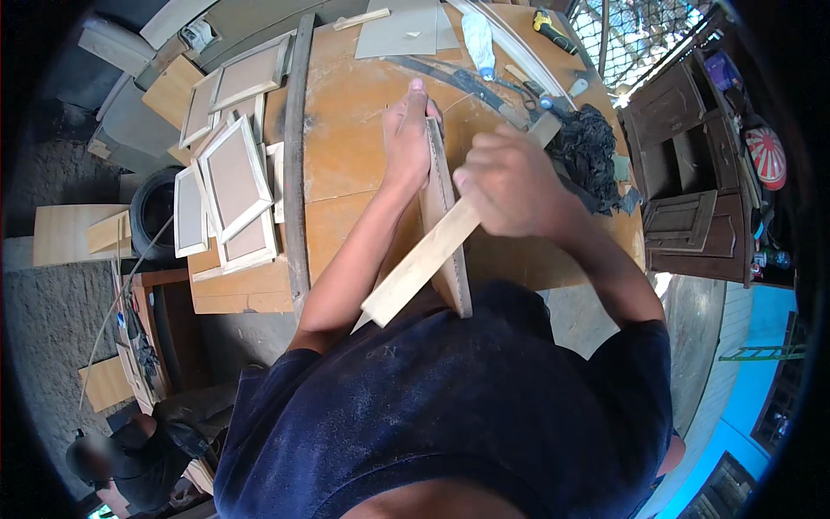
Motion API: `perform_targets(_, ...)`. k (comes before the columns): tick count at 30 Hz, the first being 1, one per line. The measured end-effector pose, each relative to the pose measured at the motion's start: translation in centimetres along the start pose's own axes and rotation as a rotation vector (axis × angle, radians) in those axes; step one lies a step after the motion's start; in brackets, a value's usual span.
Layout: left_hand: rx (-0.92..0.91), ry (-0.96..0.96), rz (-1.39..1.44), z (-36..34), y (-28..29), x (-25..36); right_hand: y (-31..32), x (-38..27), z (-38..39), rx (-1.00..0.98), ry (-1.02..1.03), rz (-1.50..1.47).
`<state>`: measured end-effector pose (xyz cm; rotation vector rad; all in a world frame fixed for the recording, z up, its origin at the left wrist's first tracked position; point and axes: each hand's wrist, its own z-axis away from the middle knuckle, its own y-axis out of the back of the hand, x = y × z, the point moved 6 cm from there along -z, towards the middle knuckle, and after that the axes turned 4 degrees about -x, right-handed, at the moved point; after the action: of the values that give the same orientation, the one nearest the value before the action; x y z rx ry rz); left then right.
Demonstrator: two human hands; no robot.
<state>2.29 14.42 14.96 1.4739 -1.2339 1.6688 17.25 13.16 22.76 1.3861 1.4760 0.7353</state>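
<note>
A wooden board [446, 229] stands on its narrow edge between my arms, one end close to my shirt. My left hand [406, 138] is closed around its far end, thumb pointing up. In my right hand [510, 186] is a flat, pale wooden strip [422, 266], held slantwise across the board's upper edge. One end of the strip sticks out past my knuckles, and the other reaches toward my left forearm. Whether anything covers the strip's underside is hidden.
Several pale wooden frames with panels [235, 177] are piled left of a long dark bar [299, 156]. On the orange-brown table [341, 104] lie a plastic bottle [478, 43], black crumpled cloth [590, 156] and a yellow-black tool [553, 32]. A dark cabinet [670, 121] stands right; another person [143, 463] is at lower left.
</note>
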Motion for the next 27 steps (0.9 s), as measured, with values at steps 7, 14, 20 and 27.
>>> perform_targets(7,0.039,-0.040,-0.008,0.1,0.0,-0.4,-0.3,3.4,-1.2,0.033,0.001,0.200)
perform_targets(14,0.116,-0.073,-0.013,0.1,0.2,0.0,-0.4,7.0,-2.8,0.031,0.033,0.375)
perform_targets(20,0.123,-0.067,-0.047,0.4,-0.2,0.5,0.1,7.4,-3.7,-0.014,0.064,0.325)
perform_targets(27,0.145,-0.092,-0.056,0.9,-0.1,0.0,-0.5,5.2,-3.5,0.014,0.177,0.223)
